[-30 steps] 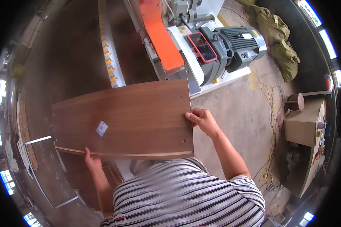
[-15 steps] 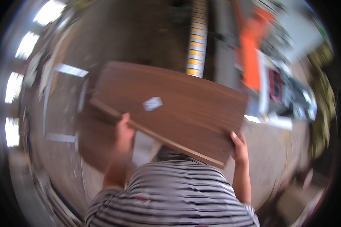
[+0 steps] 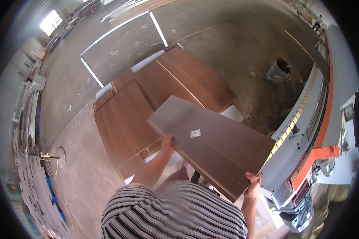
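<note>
A brown wood-grain board with a small white label is held up in front of my body, tilted down toward the right. My left hand grips its near long edge, fingers hidden underneath. At the right short end my right hand clasps the near corner, thumb on top. Beyond and left of the held board, stacks of similar brown boards lie low, some with white pieces showing at their ends. The held board overlaps part of these stacks.
To the right runs a long grey machine with a yellow-and-white strip and orange parts. Another brown board rests on its far end. A grey bucket stands on the floor. Long strips are piled at the left.
My view has swung left, bringing the board stacks into sight and the machine to the right side. The held board now sits farther right, still in both hands.
</note>
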Tool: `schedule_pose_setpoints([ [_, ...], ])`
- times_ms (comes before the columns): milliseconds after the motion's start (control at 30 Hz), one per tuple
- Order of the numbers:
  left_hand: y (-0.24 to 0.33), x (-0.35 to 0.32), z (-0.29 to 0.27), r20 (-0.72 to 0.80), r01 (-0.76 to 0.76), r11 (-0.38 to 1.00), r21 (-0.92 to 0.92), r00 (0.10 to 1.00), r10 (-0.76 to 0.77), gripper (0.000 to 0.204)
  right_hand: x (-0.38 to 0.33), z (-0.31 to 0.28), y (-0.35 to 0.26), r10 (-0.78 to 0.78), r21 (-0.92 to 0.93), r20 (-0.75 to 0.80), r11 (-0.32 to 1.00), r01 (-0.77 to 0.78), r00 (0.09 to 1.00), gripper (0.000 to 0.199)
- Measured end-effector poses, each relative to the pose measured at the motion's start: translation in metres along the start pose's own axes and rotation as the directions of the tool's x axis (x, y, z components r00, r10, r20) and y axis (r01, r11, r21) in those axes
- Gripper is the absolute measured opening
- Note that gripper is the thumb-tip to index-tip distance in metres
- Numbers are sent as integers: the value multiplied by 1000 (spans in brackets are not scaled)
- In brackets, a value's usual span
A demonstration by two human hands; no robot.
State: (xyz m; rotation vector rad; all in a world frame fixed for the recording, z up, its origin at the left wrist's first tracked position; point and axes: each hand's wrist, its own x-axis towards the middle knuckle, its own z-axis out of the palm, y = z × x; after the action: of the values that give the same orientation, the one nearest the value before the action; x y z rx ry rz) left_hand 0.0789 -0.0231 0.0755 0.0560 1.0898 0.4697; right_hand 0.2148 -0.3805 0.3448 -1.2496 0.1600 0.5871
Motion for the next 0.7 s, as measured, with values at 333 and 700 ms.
schedule_pose_setpoints([
  [333,-1,-69,22,225,-113,993,-32,967,117,29,73,127,103,177,195,350,947,-257,920,37],
  [700,89,16,9,263,-275,933,235,941,211,52,87,96,149,527,-265,325,848,-459,785,27],
])
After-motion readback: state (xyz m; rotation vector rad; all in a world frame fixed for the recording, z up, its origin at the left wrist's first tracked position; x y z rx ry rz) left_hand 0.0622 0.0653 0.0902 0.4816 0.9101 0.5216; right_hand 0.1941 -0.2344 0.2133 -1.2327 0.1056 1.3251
